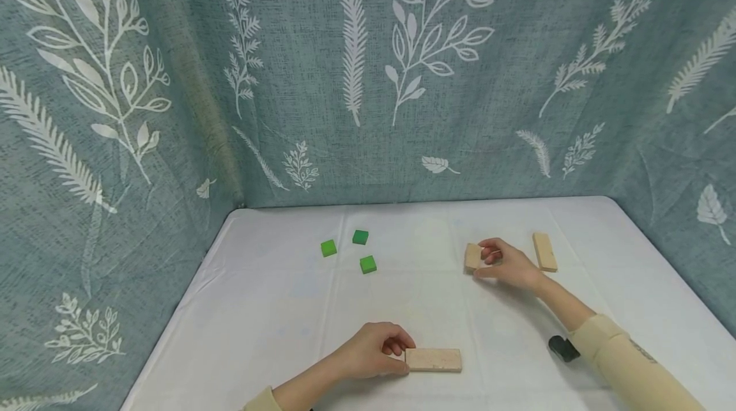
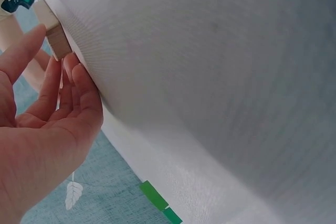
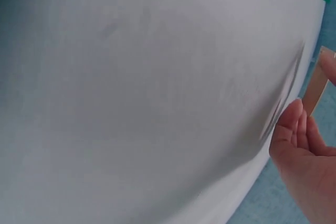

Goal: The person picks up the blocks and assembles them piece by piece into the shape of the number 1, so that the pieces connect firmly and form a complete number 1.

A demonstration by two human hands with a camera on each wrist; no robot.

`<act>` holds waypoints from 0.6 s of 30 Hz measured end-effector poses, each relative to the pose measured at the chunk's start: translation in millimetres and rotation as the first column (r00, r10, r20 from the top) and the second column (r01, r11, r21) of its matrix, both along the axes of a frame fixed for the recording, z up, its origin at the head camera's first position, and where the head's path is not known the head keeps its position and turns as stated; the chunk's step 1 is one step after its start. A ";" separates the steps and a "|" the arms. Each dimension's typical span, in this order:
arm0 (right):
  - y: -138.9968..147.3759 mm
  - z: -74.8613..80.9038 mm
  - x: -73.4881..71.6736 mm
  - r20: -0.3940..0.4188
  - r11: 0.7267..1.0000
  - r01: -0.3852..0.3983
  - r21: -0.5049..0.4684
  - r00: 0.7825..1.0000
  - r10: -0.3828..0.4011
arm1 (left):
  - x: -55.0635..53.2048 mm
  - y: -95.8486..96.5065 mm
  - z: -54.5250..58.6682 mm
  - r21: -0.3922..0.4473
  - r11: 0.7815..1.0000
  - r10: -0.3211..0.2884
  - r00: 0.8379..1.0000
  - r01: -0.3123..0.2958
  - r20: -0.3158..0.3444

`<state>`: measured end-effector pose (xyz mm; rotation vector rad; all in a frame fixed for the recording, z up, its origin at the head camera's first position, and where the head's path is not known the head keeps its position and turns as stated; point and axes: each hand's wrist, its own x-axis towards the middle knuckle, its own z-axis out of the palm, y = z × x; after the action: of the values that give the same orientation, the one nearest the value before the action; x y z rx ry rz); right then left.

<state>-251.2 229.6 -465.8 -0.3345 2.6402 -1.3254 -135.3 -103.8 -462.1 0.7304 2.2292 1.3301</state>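
Well apart, the left hand [image 1: 376, 350] pinches one wooden block [image 1: 434, 360], the right hand [image 1: 508, 264] another block [image 1: 471, 257]; work seems unfinished, neither released, a third block [image 1: 544, 252] lying unheld beside the right hand.

Long block [image 1: 434, 360]: one corner hidden by the thumb of your left hand [image 1: 375, 353];
Short block [image 1: 472, 258]: one end partly hidden by your right hand [image 1: 509, 265]; the right wrist view's right edge crops that hand;
Left sleeve [image 1: 263, 402]: cut off by the head view's bottom edge;
Right sleeve [image 1: 632, 366]: cut off there too; you cannot read its small mark [image 1: 643, 351];
Black thing [image 1: 561, 348]: too unclear for you to name;
Green block [image 2: 172, 216]: cut by the left wrist view's bottom edge
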 end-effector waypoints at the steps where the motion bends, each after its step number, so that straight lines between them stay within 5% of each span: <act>1: -0.9 0.0 1.0 0.001 1.000 -0.004 -0.004 1.000 0.004 | 0.1 0.2 0.0 0.003 1.000 0.002 1.000 -0.002 0.003; 18: -15.1 -5.8 13.6 -0.012 0.997 -0.074 -0.029 0.997 0.074 | 1.0 1.1 0.8 -0.004 1.000 0.013 1.000 -0.013 0.015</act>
<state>-237.6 214.5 -471.6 -0.4402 2.5922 -1.3434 -134.3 -102.7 -461.3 0.7041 2.2281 1.3321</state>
